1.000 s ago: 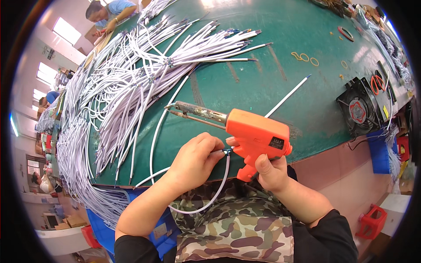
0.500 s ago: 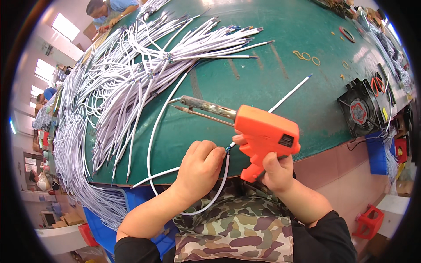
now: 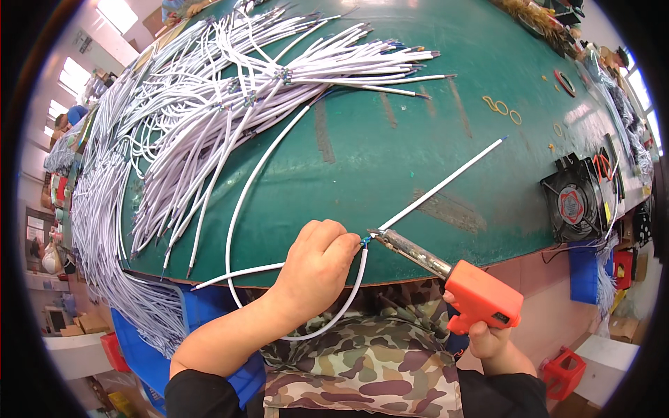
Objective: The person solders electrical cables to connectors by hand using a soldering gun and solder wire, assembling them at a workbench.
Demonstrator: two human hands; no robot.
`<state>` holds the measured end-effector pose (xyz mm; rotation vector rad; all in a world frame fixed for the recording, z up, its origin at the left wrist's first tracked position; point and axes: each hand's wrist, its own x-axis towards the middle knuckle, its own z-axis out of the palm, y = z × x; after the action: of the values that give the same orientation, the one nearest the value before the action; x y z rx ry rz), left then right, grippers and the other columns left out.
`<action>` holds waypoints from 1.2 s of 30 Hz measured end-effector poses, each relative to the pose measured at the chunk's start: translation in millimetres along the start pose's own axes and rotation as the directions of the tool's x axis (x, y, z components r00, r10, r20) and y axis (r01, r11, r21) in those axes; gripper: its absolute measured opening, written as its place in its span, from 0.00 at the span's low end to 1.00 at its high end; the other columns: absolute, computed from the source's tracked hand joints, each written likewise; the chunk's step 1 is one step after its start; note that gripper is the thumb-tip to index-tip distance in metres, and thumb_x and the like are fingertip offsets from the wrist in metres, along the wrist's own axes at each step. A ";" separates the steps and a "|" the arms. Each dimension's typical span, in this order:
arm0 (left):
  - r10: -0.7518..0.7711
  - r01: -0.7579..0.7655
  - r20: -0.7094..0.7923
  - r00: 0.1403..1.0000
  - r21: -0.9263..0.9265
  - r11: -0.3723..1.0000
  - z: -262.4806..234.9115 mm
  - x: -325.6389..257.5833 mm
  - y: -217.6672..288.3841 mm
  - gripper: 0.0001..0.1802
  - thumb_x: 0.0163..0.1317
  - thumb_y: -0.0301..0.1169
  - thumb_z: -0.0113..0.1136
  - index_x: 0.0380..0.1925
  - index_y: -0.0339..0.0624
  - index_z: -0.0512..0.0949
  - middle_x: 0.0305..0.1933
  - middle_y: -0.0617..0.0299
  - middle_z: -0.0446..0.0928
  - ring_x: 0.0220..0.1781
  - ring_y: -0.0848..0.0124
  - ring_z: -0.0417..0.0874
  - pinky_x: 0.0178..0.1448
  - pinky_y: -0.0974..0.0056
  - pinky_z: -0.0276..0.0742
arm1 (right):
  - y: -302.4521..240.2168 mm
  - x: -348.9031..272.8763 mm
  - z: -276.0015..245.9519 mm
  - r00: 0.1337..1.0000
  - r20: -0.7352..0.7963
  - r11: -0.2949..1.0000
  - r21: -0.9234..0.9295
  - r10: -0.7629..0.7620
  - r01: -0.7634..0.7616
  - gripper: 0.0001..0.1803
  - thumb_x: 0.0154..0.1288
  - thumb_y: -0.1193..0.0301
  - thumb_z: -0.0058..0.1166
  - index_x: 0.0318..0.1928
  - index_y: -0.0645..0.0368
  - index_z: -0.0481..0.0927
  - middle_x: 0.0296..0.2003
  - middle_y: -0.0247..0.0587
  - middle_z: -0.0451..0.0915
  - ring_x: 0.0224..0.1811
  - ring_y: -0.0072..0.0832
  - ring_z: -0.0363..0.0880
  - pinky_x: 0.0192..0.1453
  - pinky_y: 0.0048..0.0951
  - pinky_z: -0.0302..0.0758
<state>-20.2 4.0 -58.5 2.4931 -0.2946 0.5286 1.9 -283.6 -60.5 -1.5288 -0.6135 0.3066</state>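
My left hand (image 3: pixel 317 261) is closed on a white cable (image 3: pixel 244 188) near the front edge of the green table (image 3: pixel 362 188). Thin coloured wires come out of the cable by my fingertips, and a straight white length (image 3: pixel 442 183) runs from that joint up to the right. My right hand (image 3: pixel 488 341) is wrapped round the handle of an orange soldering gun (image 3: pixel 484 296). The gun's metal tip meets the wire joint beside my left fingers, or lies just over it; I cannot tell whether they touch.
A big heap of white cables (image 3: pixel 188 160) covers the table's left side and hangs over its edge above a blue bin (image 3: pixel 209 317). At the right stand a black fan (image 3: pixel 573 198) and another blue bin (image 3: pixel 584 272). Yellow rubber bands (image 3: pixel 498 106) lie farther back.
The soldering gun has swung down and right, and its tip has come to the wire joint. My left hand stays nearly in place, holding the cable.
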 end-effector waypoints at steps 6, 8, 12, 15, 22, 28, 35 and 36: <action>0.033 -0.033 0.000 0.999 -0.030 0.999 -1.0 -4.8 -3.2 0.12 0.47 0.17 0.64 0.34 0.36 0.78 0.33 0.56 0.75 0.34 0.58 0.75 0.37 0.58 0.71 | -8.6 -1.3 -2.2 0.999 -0.041 0.998 -0.066 0.010 -0.013 0.25 0.64 0.48 0.56 0.29 0.60 0.78 0.26 0.36 0.77 0.33 0.38 0.77 0.36 0.35 0.72; 0.049 -0.049 -0.007 0.999 -0.024 0.999 -1.5 -6.2 -3.9 0.12 0.47 0.16 0.63 0.34 0.36 0.79 0.33 0.57 0.75 0.34 0.59 0.75 0.37 0.58 0.72 | -8.5 -2.4 -3.2 0.999 -0.022 0.997 -0.074 0.028 -0.030 0.25 0.64 0.47 0.56 0.27 0.59 0.76 0.26 0.37 0.77 0.34 0.39 0.77 0.37 0.36 0.72; 0.100 -0.100 -0.011 0.995 0.024 0.995 -1.2 -6.8 -2.9 0.15 0.45 0.16 0.62 0.36 0.36 0.79 0.34 0.57 0.74 0.34 0.61 0.75 0.36 0.60 0.72 | -3.9 -8.0 -4.8 0.997 -0.057 0.996 -0.075 0.046 -0.050 0.24 0.64 0.48 0.57 0.29 0.59 0.77 0.25 0.35 0.76 0.34 0.37 0.77 0.38 0.36 0.72; 0.123 -0.122 -0.006 0.992 0.062 0.991 -0.5 -8.2 -1.8 0.15 0.45 0.16 0.61 0.36 0.35 0.79 0.34 0.56 0.74 0.33 0.61 0.75 0.36 0.60 0.73 | -3.2 -9.1 -5.1 0.997 -0.051 0.996 -0.067 0.053 -0.056 0.24 0.64 0.48 0.58 0.32 0.59 0.78 0.26 0.35 0.76 0.34 0.36 0.76 0.38 0.36 0.72; 0.144 -0.143 -0.004 0.990 0.093 0.985 -0.1 -7.6 0.2 0.15 0.44 0.16 0.61 0.36 0.32 0.78 0.34 0.55 0.73 0.33 0.60 0.75 0.36 0.60 0.73 | -5.8 -4.7 -2.0 0.998 -0.050 0.998 -0.054 0.042 -0.044 0.25 0.64 0.49 0.57 0.40 0.61 0.79 0.30 0.35 0.80 0.33 0.34 0.76 0.38 0.34 0.71; 0.157 -0.155 -0.012 0.987 0.106 0.982 1.8 -7.9 -0.3 0.16 0.42 0.14 0.61 0.36 0.31 0.77 0.34 0.54 0.73 0.32 0.59 0.75 0.36 0.59 0.73 | -3.8 -3.5 -2.6 0.999 -0.034 0.997 -0.076 0.014 -0.016 0.25 0.65 0.50 0.57 0.45 0.61 0.78 0.35 0.35 0.81 0.33 0.31 0.76 0.39 0.33 0.71; 0.157 -0.155 -0.008 0.987 0.119 0.981 2.4 -7.6 -0.1 0.17 0.42 0.13 0.61 0.37 0.31 0.77 0.33 0.54 0.73 0.32 0.59 0.75 0.36 0.59 0.73 | 3.3 -6.4 -11.2 0.999 0.027 0.994 -0.103 -0.044 0.046 0.30 0.65 0.52 0.58 0.56 0.63 0.71 0.36 0.35 0.81 0.31 0.29 0.76 0.40 0.32 0.71; 0.156 -0.154 -0.010 0.988 0.124 0.980 2.4 -7.7 0.2 0.17 0.42 0.13 0.61 0.37 0.31 0.77 0.33 0.54 0.73 0.32 0.59 0.75 0.36 0.59 0.73 | 2.3 -5.1 -14.1 0.996 0.076 0.987 -0.147 -0.053 0.064 0.31 0.65 0.52 0.58 0.57 0.64 0.69 0.35 0.35 0.81 0.31 0.29 0.76 0.40 0.32 0.71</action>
<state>-26.5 3.1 -63.6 2.5954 -0.4642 0.6524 5.9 -298.1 -62.7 -1.6448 -0.7510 0.2770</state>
